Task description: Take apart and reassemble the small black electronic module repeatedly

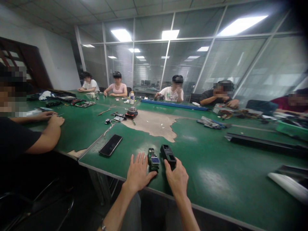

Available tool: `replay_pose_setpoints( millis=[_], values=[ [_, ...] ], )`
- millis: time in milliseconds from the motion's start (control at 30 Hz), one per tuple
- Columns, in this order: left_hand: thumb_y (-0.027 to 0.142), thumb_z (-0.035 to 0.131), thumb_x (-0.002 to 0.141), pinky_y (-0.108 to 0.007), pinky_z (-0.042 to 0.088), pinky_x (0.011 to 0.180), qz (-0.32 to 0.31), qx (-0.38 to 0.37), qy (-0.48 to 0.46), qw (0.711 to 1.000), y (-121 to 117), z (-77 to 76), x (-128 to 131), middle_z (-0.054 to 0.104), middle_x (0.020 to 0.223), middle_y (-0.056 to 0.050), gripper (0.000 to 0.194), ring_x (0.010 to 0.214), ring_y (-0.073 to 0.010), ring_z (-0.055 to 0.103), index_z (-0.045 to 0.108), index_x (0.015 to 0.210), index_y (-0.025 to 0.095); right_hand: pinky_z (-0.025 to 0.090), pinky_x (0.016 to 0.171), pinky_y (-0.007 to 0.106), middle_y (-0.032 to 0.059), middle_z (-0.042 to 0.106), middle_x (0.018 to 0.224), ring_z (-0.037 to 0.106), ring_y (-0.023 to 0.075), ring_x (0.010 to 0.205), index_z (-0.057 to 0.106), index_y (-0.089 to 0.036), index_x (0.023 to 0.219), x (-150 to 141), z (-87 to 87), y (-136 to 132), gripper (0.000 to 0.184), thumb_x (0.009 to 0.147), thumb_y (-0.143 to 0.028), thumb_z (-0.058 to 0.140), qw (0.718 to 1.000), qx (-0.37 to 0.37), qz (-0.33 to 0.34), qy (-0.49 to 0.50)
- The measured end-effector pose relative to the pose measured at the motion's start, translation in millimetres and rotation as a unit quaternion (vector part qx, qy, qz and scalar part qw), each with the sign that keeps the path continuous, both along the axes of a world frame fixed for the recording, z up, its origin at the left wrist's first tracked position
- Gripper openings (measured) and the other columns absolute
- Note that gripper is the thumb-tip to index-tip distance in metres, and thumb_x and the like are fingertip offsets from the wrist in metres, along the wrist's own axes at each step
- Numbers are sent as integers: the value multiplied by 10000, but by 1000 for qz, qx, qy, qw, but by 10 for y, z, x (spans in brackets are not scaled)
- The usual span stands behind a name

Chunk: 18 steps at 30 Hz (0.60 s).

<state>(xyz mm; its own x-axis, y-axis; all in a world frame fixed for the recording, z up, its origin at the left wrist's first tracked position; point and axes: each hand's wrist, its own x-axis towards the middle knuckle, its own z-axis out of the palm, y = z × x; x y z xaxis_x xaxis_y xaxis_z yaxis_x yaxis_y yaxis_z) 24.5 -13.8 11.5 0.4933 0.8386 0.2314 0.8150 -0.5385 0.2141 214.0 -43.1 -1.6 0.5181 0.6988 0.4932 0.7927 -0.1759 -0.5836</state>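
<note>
Noting the left hand (137,173) spread open just beside a green circuit board (153,159) near the edge of the green-topped worktop (216,192), the right hand (176,179) fingertips-on against a black plastic device housing (167,155), firmness of grip indeterminate.

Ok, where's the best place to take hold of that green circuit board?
Probably by its two long edges, coming down from above at the near end. The green circuit board is a narrow strip lying flat, with a small blue screen on top to keep fingers off, and the left hand sits just beside it.
</note>
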Motion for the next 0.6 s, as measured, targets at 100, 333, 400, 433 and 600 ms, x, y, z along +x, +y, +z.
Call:
replay_pose_setpoints(
  millis=[100, 333, 400, 433, 600],
  values=[
    [768, 210, 918, -592, 119, 1186, 2, 0, 2, 1000, -3, 4, 0, 321, 1577, -157, 878, 1469, -349, 226, 378, 1503, 134, 432, 870, 374, 127, 690, 1051, 626, 292, 992, 583, -146, 1169, 13, -52, -5, 497, 887, -545, 492, 1000, -9, -3, -22],
    [755, 224, 925, -583, 131, 1188, 3, 4, 4, 1000, -19, 27, -2, 327, 1575, -155, 862, 1470, -350, 220, 387, 1498, 132, 439, 892, 399, 168, 680, 1072, 623, 310, 1019, 584, -105, 1189, -5, -104, -20, 550, 883, -550, 480, 998, -43, -6, -54],
    [754, 232, 924, -589, 131, 1187, 2, 2, 4, 1000, -20, 31, -3, 325, 1576, -154, 859, 1472, -351, 214, 381, 1502, 136, 418, 958, 427, 228, 637, 1190, 584, 345, 1125, 525, -42, 1294, -19, -122, -13, 702, 849, -584, 507, 997, -39, -15, -66],
    [755, 233, 924, -591, 130, 1187, 3, 2, 3, 1000, -21, 33, -5, 325, 1576, -154, 860, 1472, -351, 213, 380, 1503, 137, 402, 991, 439, 255, 600, 1256, 552, 362, 1182, 475, -8, 1351, -25, -132, -7, 793, 831, -606, 518, 997, -32, -19, -70],
    [762, 211, 922, -595, 117, 1189, 0, -1, -8, 1000, -22, 36, -19, 325, 1575, -156, 868, 1468, -353, 228, 378, 1505, 140, 355, 1060, 461, 294, 474, 1407, 450, 384, 1311, 321, 46, 1460, -29, -157, 18, 993, 811, -692, 466, 999, 12, -22, -48]
  ],
)
